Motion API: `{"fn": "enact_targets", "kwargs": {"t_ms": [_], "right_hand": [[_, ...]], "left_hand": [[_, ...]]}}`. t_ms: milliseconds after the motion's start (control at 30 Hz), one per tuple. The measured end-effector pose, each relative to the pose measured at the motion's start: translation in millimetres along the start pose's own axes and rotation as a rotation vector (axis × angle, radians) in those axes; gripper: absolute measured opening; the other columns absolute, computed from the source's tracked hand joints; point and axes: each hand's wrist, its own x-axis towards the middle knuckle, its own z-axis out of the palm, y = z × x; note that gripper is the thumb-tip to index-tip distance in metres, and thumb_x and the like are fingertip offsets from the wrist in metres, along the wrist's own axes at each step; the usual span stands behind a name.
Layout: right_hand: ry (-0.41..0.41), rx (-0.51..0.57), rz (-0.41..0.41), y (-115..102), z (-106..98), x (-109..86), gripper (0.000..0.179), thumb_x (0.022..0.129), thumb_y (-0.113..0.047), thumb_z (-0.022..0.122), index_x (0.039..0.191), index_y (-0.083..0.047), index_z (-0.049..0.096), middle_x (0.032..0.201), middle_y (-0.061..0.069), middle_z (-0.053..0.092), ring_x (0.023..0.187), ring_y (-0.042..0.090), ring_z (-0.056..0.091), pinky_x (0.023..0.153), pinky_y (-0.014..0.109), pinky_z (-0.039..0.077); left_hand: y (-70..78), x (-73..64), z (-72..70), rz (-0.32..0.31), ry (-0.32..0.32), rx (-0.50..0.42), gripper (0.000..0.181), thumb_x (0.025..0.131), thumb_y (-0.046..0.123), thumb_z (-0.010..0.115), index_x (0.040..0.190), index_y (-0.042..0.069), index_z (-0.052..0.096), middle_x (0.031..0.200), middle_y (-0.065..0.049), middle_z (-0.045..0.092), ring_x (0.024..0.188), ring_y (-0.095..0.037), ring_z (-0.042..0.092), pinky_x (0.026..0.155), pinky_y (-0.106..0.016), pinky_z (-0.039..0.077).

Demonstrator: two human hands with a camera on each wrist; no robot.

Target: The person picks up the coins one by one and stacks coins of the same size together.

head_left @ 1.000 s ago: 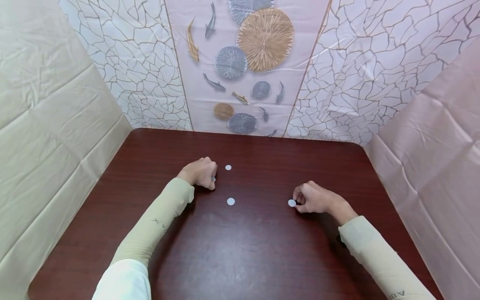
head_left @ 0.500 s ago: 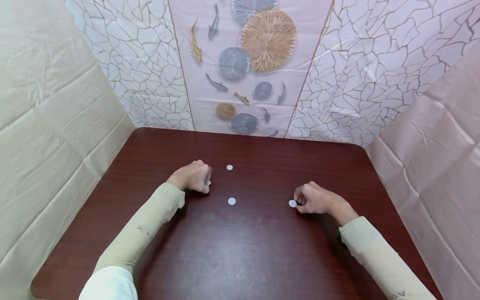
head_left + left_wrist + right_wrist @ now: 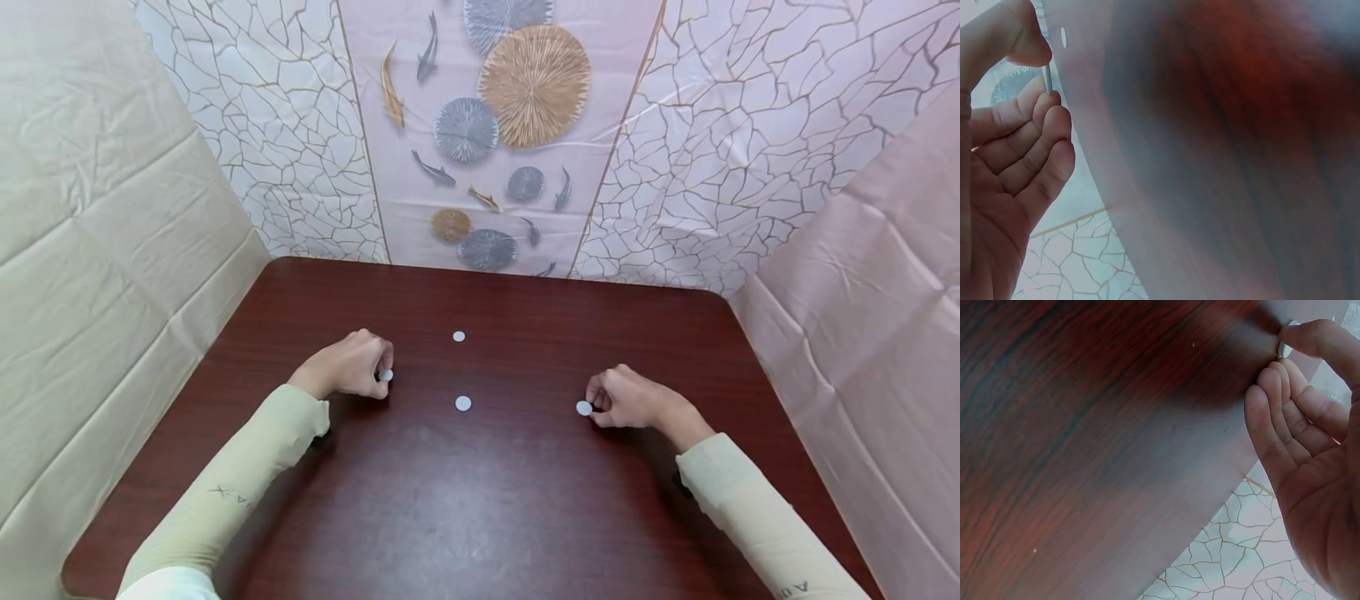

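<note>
Between the thumb and fingers of my left hand (image 3: 348, 364) is a small white disc (image 3: 386, 376), held just left of the table's middle. The left wrist view has this disc (image 3: 1047, 80) edge-on, pinched at the fingertips. On the right, my right hand (image 3: 633, 397) pinches another white disc (image 3: 583, 407) by its edge, low at the tabletop. That disc (image 3: 1287, 340) is partly covered by the thumb in the right wrist view. Two more white discs lie flat between the hands: a far one (image 3: 459, 336) and a nearer one (image 3: 462, 403).
The dark reddish-brown table (image 3: 465, 500) has rounded corners and a glossy patch near its front. Patterned cloth (image 3: 300, 167) hangs at the back, and plain pale cloth (image 3: 97, 292) borders both sides.
My left hand has moved left and somewhat nearer to me, carrying its disc away from the two lying discs. The right hand has stayed almost still.
</note>
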Motion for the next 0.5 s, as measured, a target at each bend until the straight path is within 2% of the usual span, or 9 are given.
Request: {"fn": "enact_targets", "kwargs": {"t_ms": [200,500], "right_hand": [[-0.014,0.017,0.001,1,2,-0.7,0.012,0.085,-0.011,0.082,0.091,-0.010,0.071,0.081,-0.004,0.070,0.073,0.003,0.062,0.067,0.022,0.055],[0.014,0.011,-0.018,3,0,-2.3,0.012,0.084,-0.010,0.082,0.090,-0.010,0.072,0.080,-0.006,0.070,0.072,0.002,0.062,0.066,0.021,0.055]], "left_hand": [[-2.6,-19.7,3.5,0.004,-0.011,-0.025,0.012,0.072,0.017,0.075,0.080,0.016,0.067,0.073,0.005,0.063,0.061,-0.007,0.052,0.060,-0.026,0.046],[-7.6,-40.1,7.0,0.005,0.041,-0.010,0.013,0.069,0.015,0.075,0.075,0.017,0.063,0.066,0.009,0.054,0.059,-0.005,0.045,0.058,-0.023,0.040]]}}
